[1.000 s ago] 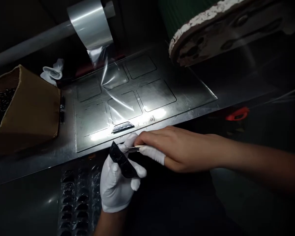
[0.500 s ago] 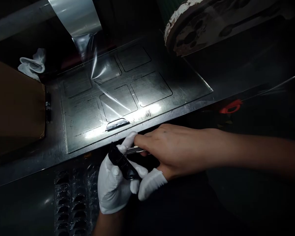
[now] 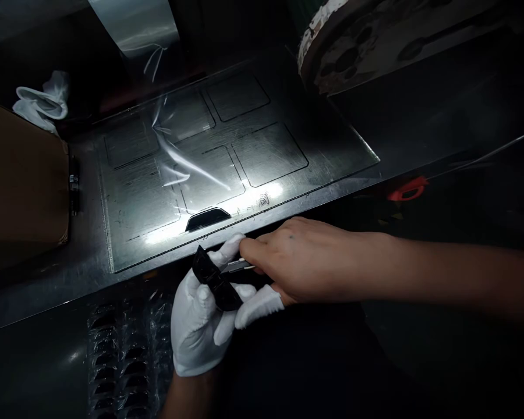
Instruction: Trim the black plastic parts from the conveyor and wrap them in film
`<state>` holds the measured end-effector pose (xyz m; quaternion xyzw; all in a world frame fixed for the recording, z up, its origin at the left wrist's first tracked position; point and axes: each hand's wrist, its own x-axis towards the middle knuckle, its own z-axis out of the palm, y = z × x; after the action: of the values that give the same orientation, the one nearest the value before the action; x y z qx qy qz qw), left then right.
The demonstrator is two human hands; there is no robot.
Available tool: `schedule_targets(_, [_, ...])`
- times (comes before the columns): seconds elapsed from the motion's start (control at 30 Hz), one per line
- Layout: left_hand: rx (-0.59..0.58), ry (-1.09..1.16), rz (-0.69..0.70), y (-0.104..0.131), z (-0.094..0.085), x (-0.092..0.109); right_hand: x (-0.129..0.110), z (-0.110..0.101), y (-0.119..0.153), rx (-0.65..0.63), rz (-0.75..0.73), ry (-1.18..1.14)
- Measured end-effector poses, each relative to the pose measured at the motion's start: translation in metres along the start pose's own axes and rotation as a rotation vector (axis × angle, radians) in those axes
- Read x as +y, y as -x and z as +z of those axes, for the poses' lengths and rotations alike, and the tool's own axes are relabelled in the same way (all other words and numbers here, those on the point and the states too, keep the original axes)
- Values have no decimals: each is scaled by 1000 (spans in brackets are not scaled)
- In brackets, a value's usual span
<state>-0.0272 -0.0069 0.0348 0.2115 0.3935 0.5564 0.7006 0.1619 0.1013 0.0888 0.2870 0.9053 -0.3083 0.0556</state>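
My left hand (image 3: 201, 326), in a white glove, is closed round a small black part (image 3: 216, 282) with hollows on its face. My right hand (image 3: 283, 256) is bare except for a white cover on one finger, and it pinches a thin metal tool (image 3: 238, 266) whose tip meets the black part. That covered finger lies against the part's lower end. A second black piece (image 3: 208, 218), shaped like a trapezoid, rests near the front edge of the sheet on the bench, just above my left hand.
A marked sheet (image 3: 271, 154) with clear film (image 3: 192, 166) lies on the metal bench. Around are a cardboard box (image 3: 24, 180), a white glove (image 3: 43, 105), a marker (image 3: 74, 186), a machine wheel (image 3: 344, 55), a red handle (image 3: 408, 189) and a tray of black parts (image 3: 122, 361).
The black part has turned slightly in my left hand, and my covered right finger has moved up and left against it. The view has shifted a little; the piece on the sheet looks darker.
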Motion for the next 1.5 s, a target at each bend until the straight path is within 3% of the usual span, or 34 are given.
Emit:
schedule_targets(0.47, [-30, 46, -60, -2, 3, 2, 0, 5, 2, 13, 1, 44])
schedule_targets(0.6, [25, -17, -4, -2, 5, -1, 0, 7, 2, 1, -6, 60])
schedule_targets(0.77, [-75, -14, -24, -2, 3, -3, 7, 3, 10, -84, -42, -167])
schedule_targets(0.83, [-104, -13, -8, -3, 3, -3, 14, -2, 20, -19, -80, -335])
schedule_targets(0.9, [-106, -41, 17, -5, 4, -2, 21, -9, 29, 130, -114, -398])
schedule_targets(0.97, [-85, -64, 43, -5, 5, -3, 27, -15, 36, 265, -134, -305])
schedule_targets(1.03, [-77, -64, 52, -4, 6, -4, 29, -19, 38, 321, -156, -136])
schedule_targets(1.23, [-101, -57, -7, 6, 6, -7, 15, -25, 26, 276, -138, 152])
schedule_targets(1.5, [-72, -78, -29, 9, 8, -3, 10, -27, 23, 249, -120, 193])
